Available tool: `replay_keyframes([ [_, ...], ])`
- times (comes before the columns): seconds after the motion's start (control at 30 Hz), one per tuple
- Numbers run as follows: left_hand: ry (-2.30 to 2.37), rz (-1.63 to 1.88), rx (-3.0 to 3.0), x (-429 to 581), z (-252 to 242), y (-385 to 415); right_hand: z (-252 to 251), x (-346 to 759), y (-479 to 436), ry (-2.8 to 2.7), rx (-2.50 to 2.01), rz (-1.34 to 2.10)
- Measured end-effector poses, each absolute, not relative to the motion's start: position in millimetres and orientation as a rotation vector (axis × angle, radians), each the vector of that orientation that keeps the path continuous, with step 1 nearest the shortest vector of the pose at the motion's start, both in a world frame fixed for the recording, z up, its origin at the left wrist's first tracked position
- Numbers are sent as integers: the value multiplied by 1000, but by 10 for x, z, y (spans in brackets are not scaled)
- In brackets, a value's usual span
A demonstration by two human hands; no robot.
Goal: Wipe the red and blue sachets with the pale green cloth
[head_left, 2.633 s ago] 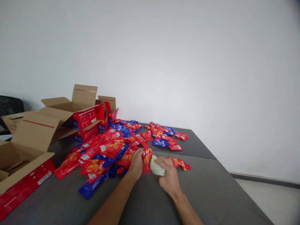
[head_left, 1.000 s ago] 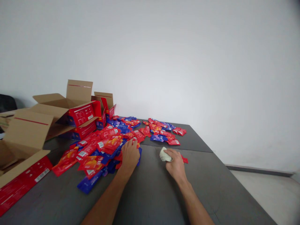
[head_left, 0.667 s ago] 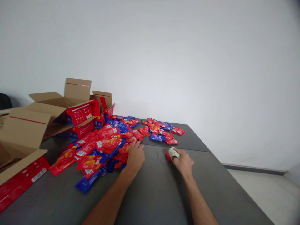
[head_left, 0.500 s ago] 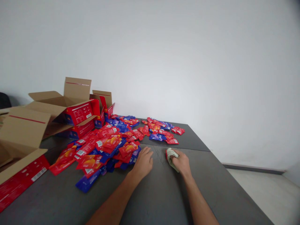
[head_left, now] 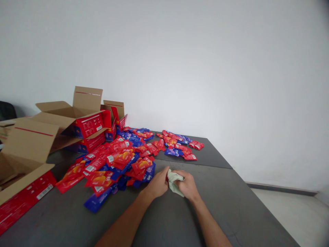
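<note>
A crumpled, pale green-white cloth is held just above or on the dark tabletop, which of the two I cannot tell. My right hand is closed around its right side. On the cloth's left edge my left hand is closed too, thumb and fingers meeting there; part of that grip is hidden. Left of my hands lies a heap of red and blue printed sachets, the nearest ones close to my left hand. A smaller group of the same sachets lies farther back.
Open cardboard boxes with red printed sides stand along the left: a near one, a larger one and another behind. The dark table has a seam across it and a slanting right edge. A white wall rises behind.
My right hand has brought the cloth leftward to my left hand. My left hand, earlier lying with fingers extended on the table, has closed on the cloth's edge.
</note>
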State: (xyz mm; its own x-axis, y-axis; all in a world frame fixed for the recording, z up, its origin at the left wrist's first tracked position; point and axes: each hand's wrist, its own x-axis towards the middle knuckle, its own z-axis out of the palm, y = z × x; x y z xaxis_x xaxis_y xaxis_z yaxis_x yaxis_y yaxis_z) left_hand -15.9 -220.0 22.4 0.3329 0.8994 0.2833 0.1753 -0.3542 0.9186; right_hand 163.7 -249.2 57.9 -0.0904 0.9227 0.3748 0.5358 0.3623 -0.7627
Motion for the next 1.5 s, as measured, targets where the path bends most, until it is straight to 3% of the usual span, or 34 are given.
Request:
replay_keyframes([
  [0.33, 1225, 957, 2202, -17, 216, -2236, 610, 1996, -2398, -1360, -1492, 408],
  [0.57, 1219, 1250, 1512, -67, 207, -2068, 609, 1780, -2483, -1550, -1290, 316],
  [0.73, 802, 1138, 957, -76, 307, -2100, 522, 1534, -2560, -1808, -1088, 227],
  [0.87, 542, 1077, 956, -96, 414, -2179, 461, 1419, -2576, -1979, -1128, 136],
  [1.1, 562, 960, 1009, -3, 477, -2318, 478, 1647, -2487, -1726, -1309, -89],
  [1.5, 590, 1258, 941, -51, 412, -2133, 559, 1410, -2628, -1989, -1120, 205],
])
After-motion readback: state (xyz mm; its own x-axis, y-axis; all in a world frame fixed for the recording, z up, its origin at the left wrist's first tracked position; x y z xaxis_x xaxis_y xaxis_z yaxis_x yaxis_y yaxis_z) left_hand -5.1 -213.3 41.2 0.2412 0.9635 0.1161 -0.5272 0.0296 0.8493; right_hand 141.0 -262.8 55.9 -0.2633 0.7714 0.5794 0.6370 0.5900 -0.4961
